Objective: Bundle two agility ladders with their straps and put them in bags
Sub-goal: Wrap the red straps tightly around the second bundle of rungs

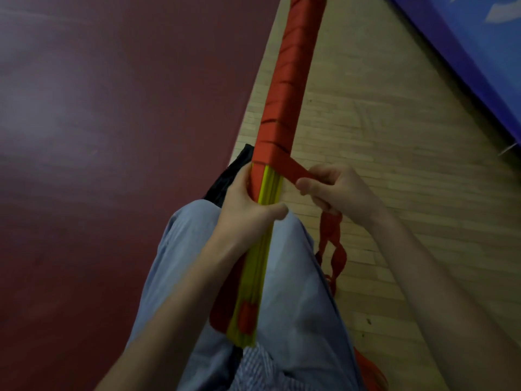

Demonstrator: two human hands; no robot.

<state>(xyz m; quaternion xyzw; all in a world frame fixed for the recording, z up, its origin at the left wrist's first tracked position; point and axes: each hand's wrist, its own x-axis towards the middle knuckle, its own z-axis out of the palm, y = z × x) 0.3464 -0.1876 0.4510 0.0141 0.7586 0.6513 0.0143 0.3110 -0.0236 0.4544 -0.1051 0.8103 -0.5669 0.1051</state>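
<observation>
The ladder bundle lies along the person's leg and reaches forward over the floor. The left hand grips it, the right hand beside it holds the strap. A bag lies left of the bundle.

one ladder bundle of stacked yellow rungs. one red strap wound round it. two hands: left hand on the bundle, right hand just right of it. one black bag left of the bundle. one blue mat well to its right.
</observation>
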